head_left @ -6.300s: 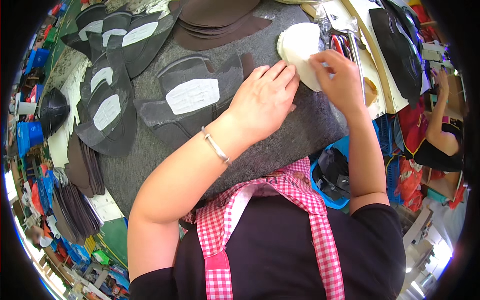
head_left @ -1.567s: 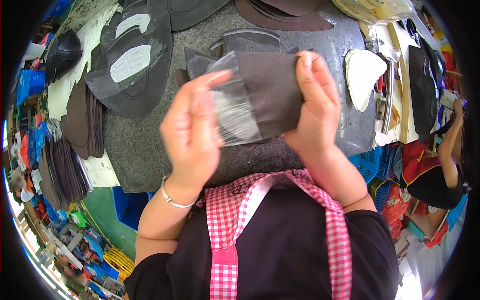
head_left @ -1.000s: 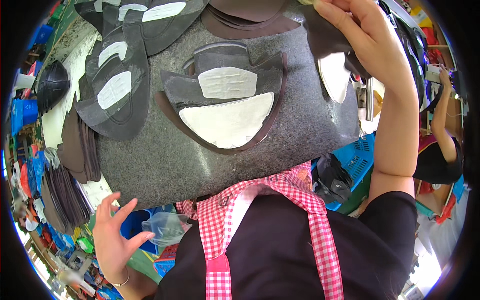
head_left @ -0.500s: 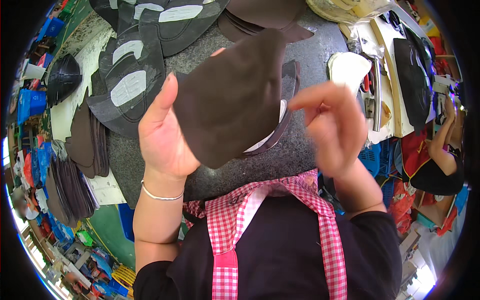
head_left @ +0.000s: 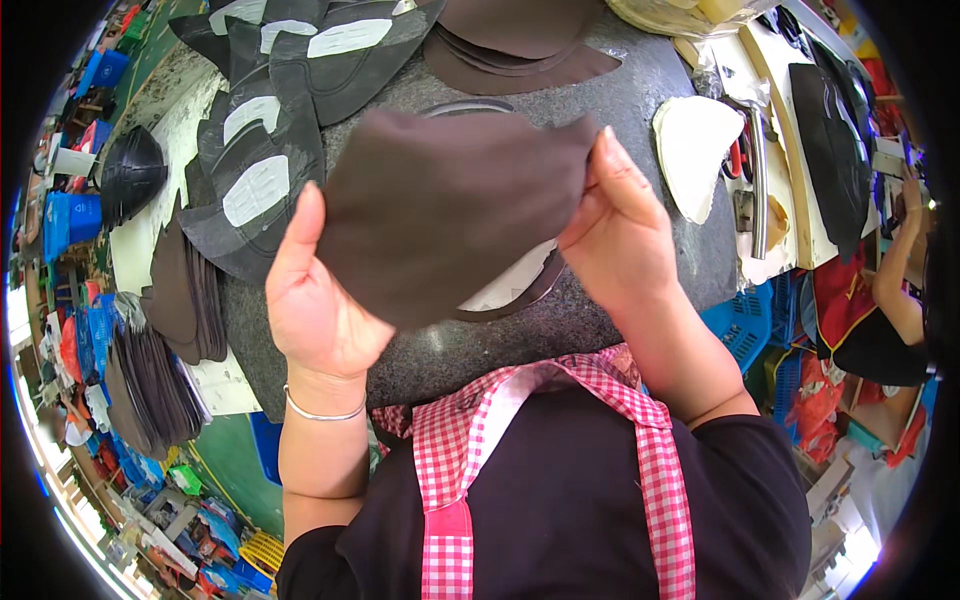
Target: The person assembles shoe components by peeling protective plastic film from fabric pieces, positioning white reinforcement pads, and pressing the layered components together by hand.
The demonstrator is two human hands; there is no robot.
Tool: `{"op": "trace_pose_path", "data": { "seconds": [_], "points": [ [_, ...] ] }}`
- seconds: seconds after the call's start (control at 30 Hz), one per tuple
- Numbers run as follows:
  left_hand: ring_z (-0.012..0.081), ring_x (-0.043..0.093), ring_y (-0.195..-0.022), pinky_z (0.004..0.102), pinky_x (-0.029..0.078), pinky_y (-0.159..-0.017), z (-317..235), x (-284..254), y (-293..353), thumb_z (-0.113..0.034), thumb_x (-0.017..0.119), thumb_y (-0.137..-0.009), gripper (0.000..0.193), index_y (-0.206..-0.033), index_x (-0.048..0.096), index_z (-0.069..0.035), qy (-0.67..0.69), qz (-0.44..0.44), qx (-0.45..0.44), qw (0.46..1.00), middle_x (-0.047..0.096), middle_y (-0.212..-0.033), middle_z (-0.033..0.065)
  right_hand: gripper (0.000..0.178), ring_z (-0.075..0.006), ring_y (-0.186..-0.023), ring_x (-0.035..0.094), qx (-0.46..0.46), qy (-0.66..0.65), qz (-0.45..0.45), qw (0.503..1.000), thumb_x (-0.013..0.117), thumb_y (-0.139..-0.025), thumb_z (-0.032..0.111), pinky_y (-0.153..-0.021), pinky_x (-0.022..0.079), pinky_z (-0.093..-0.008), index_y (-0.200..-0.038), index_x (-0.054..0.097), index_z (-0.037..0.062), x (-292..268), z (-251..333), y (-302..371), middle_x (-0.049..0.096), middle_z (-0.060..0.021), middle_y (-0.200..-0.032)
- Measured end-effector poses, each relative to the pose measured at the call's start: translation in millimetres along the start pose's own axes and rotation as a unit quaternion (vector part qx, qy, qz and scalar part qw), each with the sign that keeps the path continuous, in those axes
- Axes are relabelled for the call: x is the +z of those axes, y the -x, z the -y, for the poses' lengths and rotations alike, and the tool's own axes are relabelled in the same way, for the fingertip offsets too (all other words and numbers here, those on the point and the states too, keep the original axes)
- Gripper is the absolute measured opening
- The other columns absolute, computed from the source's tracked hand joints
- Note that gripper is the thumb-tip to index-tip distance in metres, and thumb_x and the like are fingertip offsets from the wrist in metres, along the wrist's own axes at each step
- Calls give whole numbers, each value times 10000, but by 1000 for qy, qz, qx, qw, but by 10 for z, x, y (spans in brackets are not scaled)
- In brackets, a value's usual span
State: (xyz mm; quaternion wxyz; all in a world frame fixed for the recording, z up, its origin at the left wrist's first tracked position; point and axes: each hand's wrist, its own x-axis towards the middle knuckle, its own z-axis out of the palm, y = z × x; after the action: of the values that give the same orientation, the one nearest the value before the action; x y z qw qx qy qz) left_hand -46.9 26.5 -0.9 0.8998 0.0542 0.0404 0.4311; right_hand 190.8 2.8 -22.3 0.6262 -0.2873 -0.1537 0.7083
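I see both hands raised above the grey worktable [head_left: 640, 90], gripping one dark brown fabric piece [head_left: 440, 210] between them. The left hand [head_left: 320, 300] pinches its lower left edge, thumb on the front, fingers closed behind it. The right hand [head_left: 620, 235] clamps the right corner, fingers curled shut on it. Beneath lies a white-lined piece [head_left: 515, 285]. Stacked dark pieces with white patches [head_left: 260, 150] lie at the table's left, a white cup-shaped piece [head_left: 695, 150] at its right.
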Motion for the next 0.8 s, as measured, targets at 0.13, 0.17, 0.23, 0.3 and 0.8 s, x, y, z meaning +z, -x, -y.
{"op": "trace_pose_path", "data": {
  "seconds": [0.13, 0.17, 0.23, 0.3, 0.8],
  "points": [
    [330, 394, -1400, 516, 269, -1175, -41, -75, 17, -302, 360, -1069, 490, -1445, 417, 7, -80, -38, 43, 995, 447, -1490, 170, 253, -133, -938, 654, 29, 4, -9, 1000, 591, -1000, 297, -882, 509, -299, -1092, 636, 65, 149, 108, 20, 689, -54, -1051],
    [326, 434, -1374, 510, 301, -1162, -33, -79, 0, -272, 399, -1063, 462, -1428, 441, 8, -133, -52, 61, 988, 483, -1464, 161, 253, -133, -938, 654, 27, 5, -8, 1000, 591, -1000, 297, -882, 509, -299, -1092, 636, 65, 127, 123, 8, 689, -54, -1051],
    [315, 509, -1309, 470, 380, -1117, -2, -36, -23, -176, 497, -1030, 395, -1378, 500, 10, -200, -90, 109, 970, 551, -1395, 160, 198, -155, -938, 662, -3, 109, 55, 993, 703, -925, 166, -888, 515, -302, -1069, 635, 49, 62, 162, -25, 690, -68, -1035],
    [232, 635, -1118, 349, 453, -1021, -8, -7, -8, -103, 624, -961, 333, -1265, 614, 33, -432, -102, 245, 862, 650, -1239, 167, 244, -177, -891, 657, -37, 111, 35, 992, 775, -817, 35, -824, 519, -300, -1017, 636, 23, 94, 211, -22, 689, -83, -1012],
    [182, 696, -801, 254, 556, -649, -300, 20, 611, 77, 774, -747, 234, -938, 650, 22, -615, -59, 204, 759, 703, -876, 145, 280, -185, -742, 619, -348, 511, 123, 776, 794, -747, -6, -642, 484, -285, -981, 642, -8, -75, 291, 430, 641, -107, -880]
  ]
}}
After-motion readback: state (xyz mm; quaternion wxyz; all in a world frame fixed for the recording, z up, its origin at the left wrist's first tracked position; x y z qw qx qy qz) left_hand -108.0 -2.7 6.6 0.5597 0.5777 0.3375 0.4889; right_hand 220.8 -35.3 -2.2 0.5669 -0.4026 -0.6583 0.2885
